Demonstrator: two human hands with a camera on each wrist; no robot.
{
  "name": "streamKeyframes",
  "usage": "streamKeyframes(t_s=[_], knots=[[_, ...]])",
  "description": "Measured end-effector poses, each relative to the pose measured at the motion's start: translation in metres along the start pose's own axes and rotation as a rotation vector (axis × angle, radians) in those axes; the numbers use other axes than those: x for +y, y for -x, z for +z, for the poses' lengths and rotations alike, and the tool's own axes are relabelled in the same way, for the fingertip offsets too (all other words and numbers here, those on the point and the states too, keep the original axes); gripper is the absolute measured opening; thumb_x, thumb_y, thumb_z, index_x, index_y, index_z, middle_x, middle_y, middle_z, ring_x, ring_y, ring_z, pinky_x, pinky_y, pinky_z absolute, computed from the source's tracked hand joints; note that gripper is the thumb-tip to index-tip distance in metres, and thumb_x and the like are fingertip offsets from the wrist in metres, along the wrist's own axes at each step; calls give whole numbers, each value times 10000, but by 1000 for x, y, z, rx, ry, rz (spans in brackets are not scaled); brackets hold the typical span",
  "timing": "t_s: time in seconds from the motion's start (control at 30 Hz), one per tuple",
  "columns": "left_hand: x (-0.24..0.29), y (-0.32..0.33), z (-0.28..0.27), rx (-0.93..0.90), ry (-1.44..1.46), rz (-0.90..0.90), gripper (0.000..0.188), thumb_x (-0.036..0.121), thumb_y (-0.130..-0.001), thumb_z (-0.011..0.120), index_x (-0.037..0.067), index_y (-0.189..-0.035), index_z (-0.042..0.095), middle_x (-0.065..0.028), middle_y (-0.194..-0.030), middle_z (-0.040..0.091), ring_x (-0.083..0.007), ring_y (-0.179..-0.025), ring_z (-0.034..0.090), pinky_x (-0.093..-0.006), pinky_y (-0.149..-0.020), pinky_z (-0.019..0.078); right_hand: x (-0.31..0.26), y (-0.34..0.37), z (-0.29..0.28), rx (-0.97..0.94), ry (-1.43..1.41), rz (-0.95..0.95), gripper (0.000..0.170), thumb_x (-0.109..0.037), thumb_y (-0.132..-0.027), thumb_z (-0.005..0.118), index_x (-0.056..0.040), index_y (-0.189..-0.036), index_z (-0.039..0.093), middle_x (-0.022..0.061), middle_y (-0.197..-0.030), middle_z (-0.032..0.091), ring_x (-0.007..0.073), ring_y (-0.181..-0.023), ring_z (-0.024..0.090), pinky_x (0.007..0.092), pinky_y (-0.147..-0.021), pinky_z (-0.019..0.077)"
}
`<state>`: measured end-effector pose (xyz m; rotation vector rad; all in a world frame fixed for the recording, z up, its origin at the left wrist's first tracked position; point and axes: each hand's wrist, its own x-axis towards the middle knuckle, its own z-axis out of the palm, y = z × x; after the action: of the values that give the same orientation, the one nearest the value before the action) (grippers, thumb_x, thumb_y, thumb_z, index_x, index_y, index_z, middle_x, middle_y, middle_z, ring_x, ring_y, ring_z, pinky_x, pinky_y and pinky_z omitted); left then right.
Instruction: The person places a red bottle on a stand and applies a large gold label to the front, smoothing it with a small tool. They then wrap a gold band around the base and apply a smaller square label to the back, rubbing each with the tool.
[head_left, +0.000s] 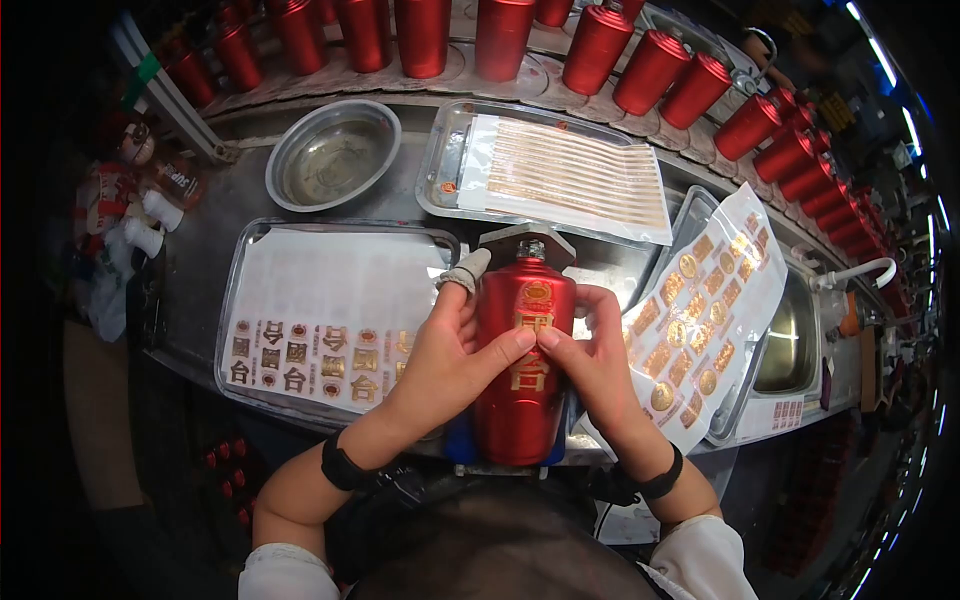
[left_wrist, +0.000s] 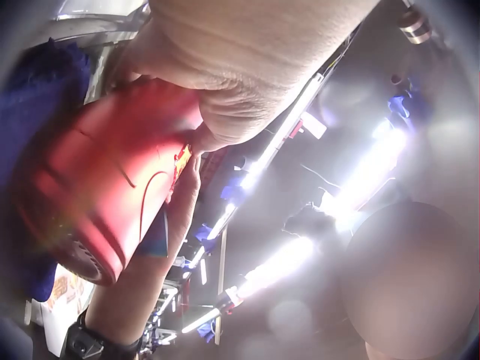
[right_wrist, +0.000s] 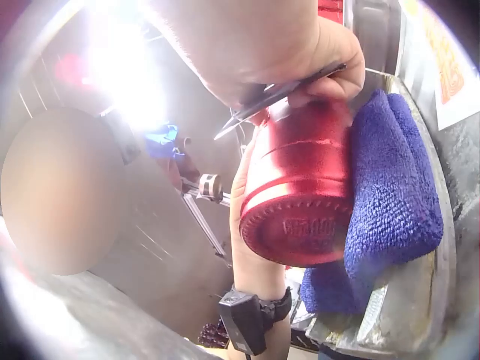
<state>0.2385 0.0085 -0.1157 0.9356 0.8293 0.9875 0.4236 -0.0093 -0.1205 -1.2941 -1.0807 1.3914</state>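
A red bottle (head_left: 512,425) lies tilted on a folded blue towel (right_wrist: 394,176), its neck pointing away from me. Gold characters and a round emblem (head_left: 537,292) run down its front. My left hand (head_left: 448,345) holds the bottle's left side, thumb pressing on the gold characters (head_left: 528,376); a pale finger cot (head_left: 465,271) covers one fingertip. From the right, my right hand (head_left: 602,355) sets its thumb beside the left one. Slim dark pointed tweezers (right_wrist: 279,96) stick out of its curled fingers in the right wrist view.
A tray with a sticker sheet (head_left: 330,270) is at left, a metal bowl (head_left: 285,180) behind it. Another tray (head_left: 437,185) holds strip stickers. Gold stickers fill a sheet (head_left: 700,320) at right, near a sink (head_left: 790,350). Red bottles (head_left: 420,40) line the back conveyor.
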Motion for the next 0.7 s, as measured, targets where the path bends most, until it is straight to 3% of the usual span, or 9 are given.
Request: streamKeyframes(t_s=[0.47, 0.7], knots=[[1, -4, 0, 39, 20, 6, 811, 124, -942, 710, -59, -1530, 182, -206, -1458, 437, -211, -1322, 505, -334, -1079, 452, -5, -6, 2, 14, 7, 16, 567, -213, -915, 736, -16, -1276, 345, 181, -1246, 499, 182, -868, 704, 260, -676, 592], [6, -9, 4, 52, 26, 8, 713, 130, -933, 719, -41, -1472, 286, -186, -1385, 523, -196, -1262, 554, -325, -1052, 468, -6, -10, 1, 43, 77, 14, 526, -208, -921, 728, -20, -1243, 357, 157, -1178, 532, 170, -873, 688, 267, -694, 588]])
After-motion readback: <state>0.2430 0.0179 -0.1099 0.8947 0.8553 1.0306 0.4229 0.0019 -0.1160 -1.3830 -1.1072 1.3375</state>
